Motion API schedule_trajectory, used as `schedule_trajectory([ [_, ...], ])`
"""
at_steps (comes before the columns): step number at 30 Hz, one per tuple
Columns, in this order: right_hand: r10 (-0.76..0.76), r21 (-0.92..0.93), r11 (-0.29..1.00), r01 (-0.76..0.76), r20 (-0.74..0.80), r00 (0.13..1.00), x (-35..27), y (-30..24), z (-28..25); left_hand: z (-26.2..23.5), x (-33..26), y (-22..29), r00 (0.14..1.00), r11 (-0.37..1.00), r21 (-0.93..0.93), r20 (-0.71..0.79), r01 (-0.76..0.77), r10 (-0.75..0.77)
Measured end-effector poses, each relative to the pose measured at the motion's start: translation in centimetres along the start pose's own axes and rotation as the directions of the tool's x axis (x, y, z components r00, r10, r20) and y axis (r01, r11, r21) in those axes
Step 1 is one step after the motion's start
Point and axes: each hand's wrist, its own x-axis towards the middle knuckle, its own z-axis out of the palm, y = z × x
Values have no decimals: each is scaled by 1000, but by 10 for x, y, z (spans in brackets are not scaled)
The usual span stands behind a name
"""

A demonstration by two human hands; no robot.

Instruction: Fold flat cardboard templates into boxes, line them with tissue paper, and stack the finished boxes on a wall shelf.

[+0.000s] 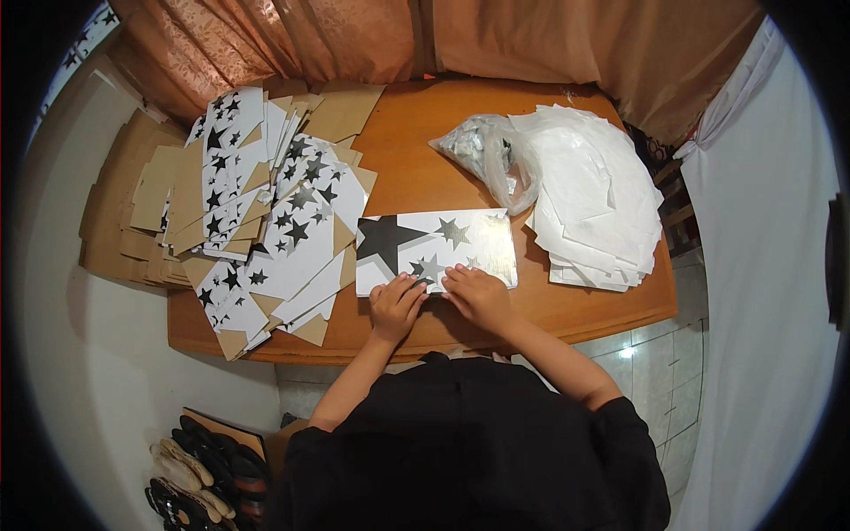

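Note:
A flat rectangular piece of white star-printed paper or card (381, 243) lies on the wooden table in front of me. It bears black and shiny silver stars. My left hand (398, 307) is at its near edge, left of the middle, with fingers bent over the edge. Just to the right, my right hand (476, 296) grips the same edge, fingertips on the printed face. The two hands almost meet. What lies under the fingers is hidden.
Star-printed sheets and brown card pieces (323, 288) are heaped on the left. White sheets (589, 195) are piled on the right, beside a clear plastic bag (482, 150) of small silvery items. Curtains (513, 44) hang behind the table (403, 119); shoes (199, 469) stand lower left.

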Motion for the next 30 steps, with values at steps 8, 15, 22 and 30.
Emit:
schedule_trajectory([
  [8,704,489,645,-587,-81,705,-9,56,-32,-31,-17,2,935,937,34,-88,348,-344],
  [15,694,785,60,-617,412,591,-46,43,-7,-28,-41,-37,606,575,-344,-22,743,-795],
  [22,460,565,679,-469,171,872,-25,4,-33,-19,-44,-65,293,150,-815,25,560,-956],
  [30,-294,693,666,277,-97,951,106,-62,-63,-151,-36,-66,195,205,-977,-191,52,-962],
])
